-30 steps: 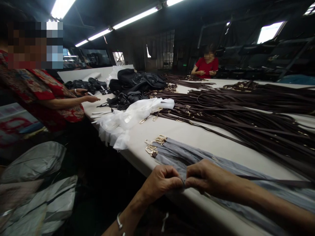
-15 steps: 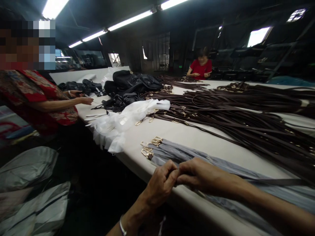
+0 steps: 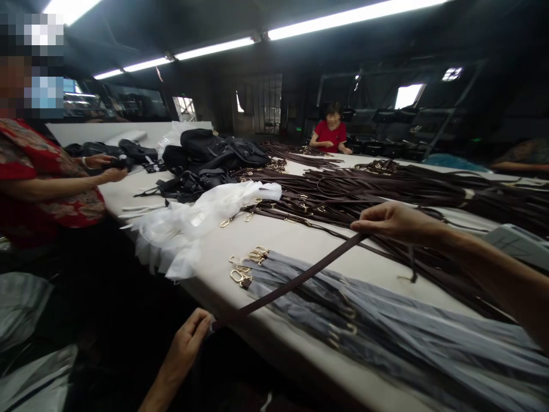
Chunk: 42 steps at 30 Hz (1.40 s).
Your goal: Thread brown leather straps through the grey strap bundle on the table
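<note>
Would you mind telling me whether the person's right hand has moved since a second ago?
Yes. The right hand has risen away from the left hand at the table edge, out over the table, drawing a dark strap taut.

A dark brown strap [image 3: 295, 281], long, flat and narrow, runs taut on a slant above the table edge; its low end sits at the near left, its high end up right; it crosses grey-wrapped straps [image 3: 386, 320].
</note>
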Each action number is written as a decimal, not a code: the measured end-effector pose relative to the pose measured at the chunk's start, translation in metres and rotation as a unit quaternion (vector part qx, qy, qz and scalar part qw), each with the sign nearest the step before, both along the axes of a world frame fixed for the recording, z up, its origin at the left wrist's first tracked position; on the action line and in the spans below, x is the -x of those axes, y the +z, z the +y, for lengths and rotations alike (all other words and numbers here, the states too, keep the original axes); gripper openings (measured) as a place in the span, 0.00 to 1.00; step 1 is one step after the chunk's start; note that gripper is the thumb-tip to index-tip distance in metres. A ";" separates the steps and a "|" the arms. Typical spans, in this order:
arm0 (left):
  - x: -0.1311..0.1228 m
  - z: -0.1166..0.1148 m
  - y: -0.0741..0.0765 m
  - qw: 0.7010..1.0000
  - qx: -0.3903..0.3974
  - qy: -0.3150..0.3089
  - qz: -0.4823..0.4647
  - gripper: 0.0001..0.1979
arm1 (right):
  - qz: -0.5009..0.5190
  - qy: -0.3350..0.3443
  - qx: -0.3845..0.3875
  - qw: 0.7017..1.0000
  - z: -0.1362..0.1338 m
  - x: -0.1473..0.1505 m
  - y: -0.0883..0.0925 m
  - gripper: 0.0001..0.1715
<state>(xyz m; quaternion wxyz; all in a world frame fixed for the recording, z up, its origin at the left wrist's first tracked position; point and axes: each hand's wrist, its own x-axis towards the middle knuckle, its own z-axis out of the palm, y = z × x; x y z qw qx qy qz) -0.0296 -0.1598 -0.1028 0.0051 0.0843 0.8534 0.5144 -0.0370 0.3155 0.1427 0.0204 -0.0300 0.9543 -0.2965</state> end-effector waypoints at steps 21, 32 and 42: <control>-0.005 0.037 0.122 0.908 -0.413 0.047 0.044 0.19 | 0.097 0.300 -0.091 0.945 -0.254 0.033 0.018 0.17; -0.005 -0.006 0.073 0.941 -0.338 0.016 0.006 0.19 | 0.036 0.243 -0.228 0.942 -0.178 0.034 0.020 0.22; 0.015 0.068 0.172 0.917 -0.379 -0.093 0.082 0.13 | 0.180 0.247 -0.240 0.921 -0.230 0.008 0.065 0.25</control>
